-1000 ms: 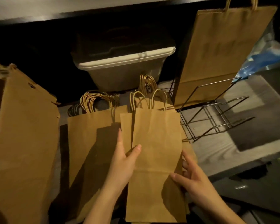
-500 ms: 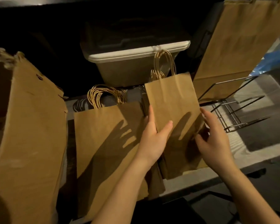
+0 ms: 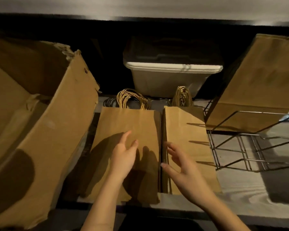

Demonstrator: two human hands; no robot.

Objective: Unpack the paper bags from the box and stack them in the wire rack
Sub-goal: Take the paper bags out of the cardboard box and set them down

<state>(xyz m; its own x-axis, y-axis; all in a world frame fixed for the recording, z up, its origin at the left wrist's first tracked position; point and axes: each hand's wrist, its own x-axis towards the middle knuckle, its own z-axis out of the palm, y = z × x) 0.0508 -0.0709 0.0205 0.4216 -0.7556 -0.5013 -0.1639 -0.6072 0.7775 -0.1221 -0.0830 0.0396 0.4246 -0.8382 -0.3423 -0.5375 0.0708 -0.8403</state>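
Tabletop: we see pale grey wood grain [image 3: 240,189] under a dark shelf, with a white bin [image 3: 170,77] at the back.
Change: half a second ago both our hands held a small paper bag up off the surface; now it lies flat on the right stack [image 3: 188,130] and we hold nothing.
Hands: left hand [image 3: 123,157] and right hand [image 3: 182,167] hang with fingers [image 3: 126,136] spread and straight.
Bags and fingers: the left stack [image 3: 123,124] lies under our left hand; the right stack's left edge lies under our right fingertips. We cannot tell whether they touch.
Axis: both stacks lie flat, long axis running away from us, handles [image 3: 130,99] pointing toward the bin.
Surroundings: cardboard box [image 3: 48,130] at left; wire rack [image 3: 250,147] at right, a large bag [image 3: 260,84] standing in it.
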